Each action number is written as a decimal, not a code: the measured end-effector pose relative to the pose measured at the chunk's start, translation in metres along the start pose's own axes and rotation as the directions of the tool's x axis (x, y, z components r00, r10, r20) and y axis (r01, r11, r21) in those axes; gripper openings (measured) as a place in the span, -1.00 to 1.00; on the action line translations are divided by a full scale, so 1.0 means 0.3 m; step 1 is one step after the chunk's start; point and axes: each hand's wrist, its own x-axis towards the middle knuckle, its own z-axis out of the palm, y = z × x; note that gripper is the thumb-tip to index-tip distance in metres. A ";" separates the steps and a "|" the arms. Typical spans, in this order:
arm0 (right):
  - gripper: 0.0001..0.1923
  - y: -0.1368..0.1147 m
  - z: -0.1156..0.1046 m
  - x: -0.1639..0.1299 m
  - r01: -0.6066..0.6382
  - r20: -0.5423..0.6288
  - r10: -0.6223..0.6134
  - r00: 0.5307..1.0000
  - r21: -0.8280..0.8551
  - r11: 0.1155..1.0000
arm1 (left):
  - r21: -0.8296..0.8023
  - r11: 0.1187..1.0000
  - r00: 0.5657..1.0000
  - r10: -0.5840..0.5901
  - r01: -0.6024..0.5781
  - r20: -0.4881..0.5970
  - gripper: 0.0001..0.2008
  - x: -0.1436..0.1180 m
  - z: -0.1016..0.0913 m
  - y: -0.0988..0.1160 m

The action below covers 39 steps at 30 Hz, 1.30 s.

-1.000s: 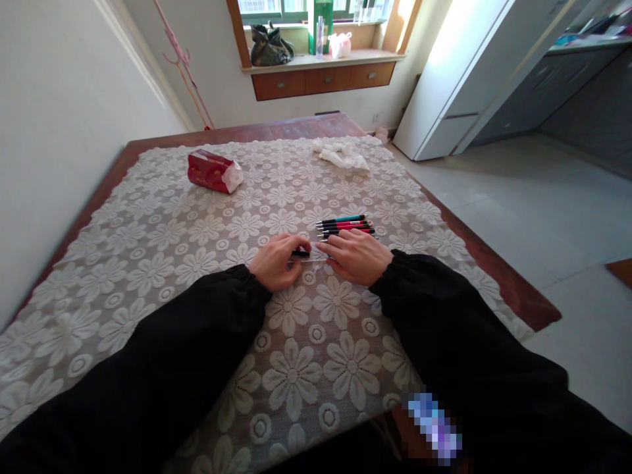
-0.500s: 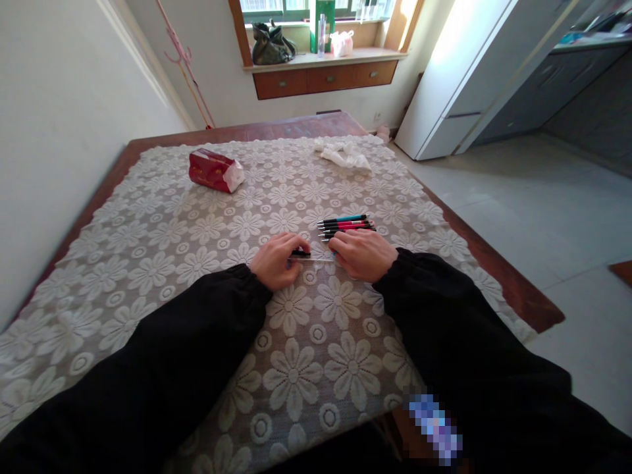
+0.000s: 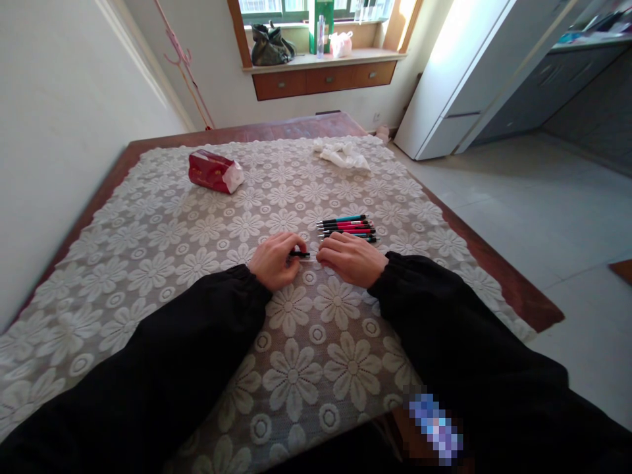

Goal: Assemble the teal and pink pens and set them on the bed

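While the left hand (image 3: 273, 263) pinches a slim black pen-like object (image 3: 302, 254), the right hand (image 3: 351, 259) lies curled nearby, any contents hidden

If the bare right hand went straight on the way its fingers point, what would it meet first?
Straight ahead of the right hand, probably the slim black pen-like object jutting from the bare left hand; the thin pale strip between them and unclear depth leave doubt.

One left hand (image 3: 276, 261), one right hand (image 3: 350, 259), several pens (image 3: 348, 226), one packet (image 3: 211, 171), three drawers (image 3: 326, 80)
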 end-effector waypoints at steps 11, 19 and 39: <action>-0.87 0.014 0.036 -0.004 -0.168 0.004 0.169 0.986 0.142 0.976 | 0.040 0.999 1.000 0.010 -0.010 -0.001 -0.66 0.000 -0.007 0.003; -0.86 0.028 0.043 -0.002 -0.166 -0.017 0.170 0.985 0.154 0.974 | 0.053 0.998 0.999 -0.035 0.037 -0.038 -0.75 -0.002 -0.005 0.005; -0.89 0.035 0.050 -0.006 -0.199 -0.016 0.205 0.979 0.177 0.964 | 0.054 0.999 1.000 0.004 -0.004 0.000 -0.85 0.002 -0.006 0.011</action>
